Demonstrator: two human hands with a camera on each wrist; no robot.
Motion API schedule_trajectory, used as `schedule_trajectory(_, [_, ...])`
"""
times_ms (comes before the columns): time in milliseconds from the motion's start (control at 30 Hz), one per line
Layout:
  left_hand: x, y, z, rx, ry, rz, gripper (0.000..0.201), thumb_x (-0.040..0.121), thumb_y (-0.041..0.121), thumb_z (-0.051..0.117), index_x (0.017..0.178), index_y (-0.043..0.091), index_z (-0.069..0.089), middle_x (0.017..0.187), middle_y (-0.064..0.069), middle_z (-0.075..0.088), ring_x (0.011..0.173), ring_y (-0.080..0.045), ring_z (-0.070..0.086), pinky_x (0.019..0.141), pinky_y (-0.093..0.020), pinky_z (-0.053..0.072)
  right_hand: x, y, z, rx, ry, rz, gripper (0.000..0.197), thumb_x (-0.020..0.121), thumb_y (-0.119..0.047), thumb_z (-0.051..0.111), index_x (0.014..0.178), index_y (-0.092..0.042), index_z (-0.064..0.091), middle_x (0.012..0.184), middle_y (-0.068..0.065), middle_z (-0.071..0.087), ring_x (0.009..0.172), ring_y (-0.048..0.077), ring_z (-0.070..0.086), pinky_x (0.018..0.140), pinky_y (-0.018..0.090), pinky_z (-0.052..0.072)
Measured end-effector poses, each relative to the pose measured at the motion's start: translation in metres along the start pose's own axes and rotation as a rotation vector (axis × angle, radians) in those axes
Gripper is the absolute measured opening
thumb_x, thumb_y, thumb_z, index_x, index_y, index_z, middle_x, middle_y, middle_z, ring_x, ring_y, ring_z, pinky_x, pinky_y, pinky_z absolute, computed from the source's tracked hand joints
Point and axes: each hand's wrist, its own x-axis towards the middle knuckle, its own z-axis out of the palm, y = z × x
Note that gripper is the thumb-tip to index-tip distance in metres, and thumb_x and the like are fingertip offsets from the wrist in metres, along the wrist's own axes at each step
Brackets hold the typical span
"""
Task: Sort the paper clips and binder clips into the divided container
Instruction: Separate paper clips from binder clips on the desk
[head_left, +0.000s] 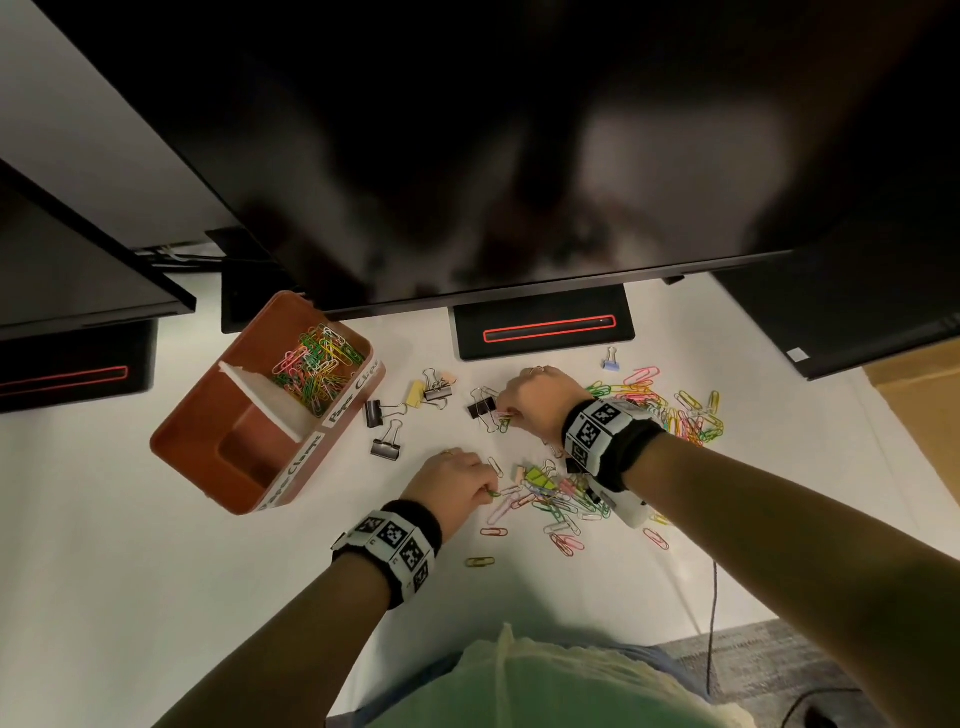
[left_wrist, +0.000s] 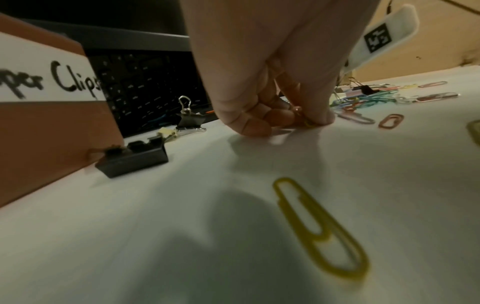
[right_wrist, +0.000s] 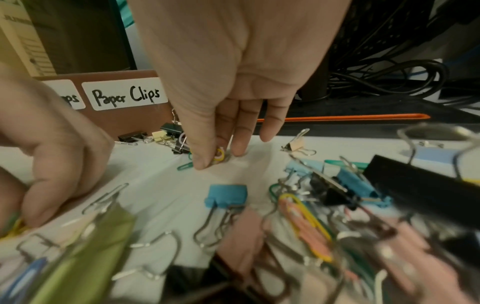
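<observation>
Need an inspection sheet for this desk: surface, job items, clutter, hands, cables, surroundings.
Surface: white desk, loose clips spread over its middle and right.
Job's things: brown container at left; far section holds paper clips, near section looks empty. Binder clips lie beside it. Mixed pile between the hands; more paper clips at right.
Clutter: nothing seen.
Grippers: left hand pinches a paper clip on the desk; right hand pinches several paper clips.
Cables: dark cord off the near edge.
Surroundings: monitors, stand bases, cardboard at right.
</observation>
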Motion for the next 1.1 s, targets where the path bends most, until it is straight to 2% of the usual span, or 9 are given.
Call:
schedule_trajectory(67, [0.0,-0.001,0.0,-0.019,0.018,-0.017,0.016,0.09,0.021,0.054,0.097,0.012,0.066,0.102,-0.005,0.06,0.1,-0.022,0.05,0.09,-0.033,0.042,0.002,0.0,-0.001,-0.038,-0.014,0.005,0.022,0.093,-0.023,0.05,0.111,-0.016,0.062,0.11,0.005,0.062,0.108,0.027,0.054,0.093,0.037,0.043])
schedule_trajectory(200, [-0.003,-0.005,0.0,-0.072,0.079,-0.034,0.012,0.088,0.018,0.056,0.091,0.011,0.065,0.1,-0.003,0.054,0.097,-0.018,0.049,0.086,-0.03,0.044,0.001,0.002,0.0,0.045,-0.006,0.017,0.022,0.09,-0.023,0.054,0.107,-0.014,0.065,0.113,0.007,0.054,0.105,0.028,0.054,0.091,0.039,0.045])
schedule_trajectory(300, [-0.007,-0.009,-0.001,-0.092,0.071,-0.059,0.012,0.089,0.018,0.056,0.095,0.011,0.063,0.099,-0.005,0.057,0.098,-0.019,0.049,0.086,-0.031,0.042,-0.003,0.003,0.001,0.088,-0.003,0.017,0.022,0.092,-0.02,0.052,0.107,-0.01,0.065,0.112,0.008,0.058,0.104,0.027,0.056,0.089,0.037,0.047])
schedule_trajectory(367, [-0.011,-0.013,-0.002,-0.148,0.093,-0.13,0.014,0.086,0.02,0.06,0.097,0.011,0.062,0.096,-0.004,0.058,0.095,-0.018,0.05,0.084,-0.029,0.043,-0.005,0.002,0.002,0.124,-0.014,0.044,0.022,0.093,-0.019,0.051,0.109,-0.01,0.063,0.111,0.009,0.061,0.104,0.027,0.056,0.089,0.035,0.045])
schedule_trajectory(500, [-0.018,-0.018,-0.001,-0.181,0.133,-0.227,0.015,0.083,0.023,0.065,0.092,0.011,0.064,0.09,-0.003,0.059,0.091,-0.017,0.05,0.083,-0.029,0.043,-0.009,0.001,0.002,0.195,-0.052,0.119,0.022,0.092,-0.02,0.052,0.11,-0.011,0.061,0.111,0.01,0.064,0.103,0.026,0.057,0.089,0.034,0.046])
schedule_trajectory(733, [-0.022,-0.013,0.004,-0.08,0.144,-0.3,0.016,0.087,0.029,0.06,0.092,0.014,0.061,0.102,0.0,0.051,0.1,-0.016,0.045,0.088,-0.027,0.039,-0.015,-0.004,0.007,0.162,-0.037,0.127,0.022,0.093,-0.019,0.047,0.106,-0.009,0.063,0.11,0.01,0.061,0.103,0.026,0.056,0.087,0.034,0.047])
schedule_trajectory(867, [-0.029,-0.009,0.007,-0.002,0.125,-0.275,0.018,0.091,0.03,0.052,0.097,0.015,0.059,0.103,0.0,0.057,0.102,-0.018,0.044,0.088,-0.027,0.037,-0.021,0.0,0.008,0.176,-0.031,0.112,0.022,0.094,-0.019,0.046,0.106,-0.01,0.062,0.109,0.009,0.062,0.101,0.025,0.057,0.086,0.034,0.047])
schedule_trajectory(967, [-0.031,-0.006,0.009,-0.015,0.138,-0.268,0.017,0.091,0.026,0.053,0.1,0.012,0.058,0.102,-0.004,0.06,0.099,-0.021,0.047,0.09,-0.028,0.039,-0.022,0.005,0.006,0.192,-0.051,0.125,0.019,0.093,-0.019,0.048,0.104,-0.01,0.061,0.107,0.009,0.064,0.098,0.026,0.058,0.084,0.034,0.046])
schedule_trajectory(1100, [-0.031,-0.004,0.009,0.005,0.108,-0.286,0.022,0.093,0.024,0.049,0.107,0.01,0.058,0.109,-0.006,0.059,0.105,-0.023,0.048,0.092,-0.028,0.036,-0.019,0.009,-0.001,0.244,-0.017,0.167,0.02,0.092,-0.017,0.051,0.107,-0.01,0.062,0.108,0.01,0.064,0.099,0.027,0.058,0.086,0.034,0.046])
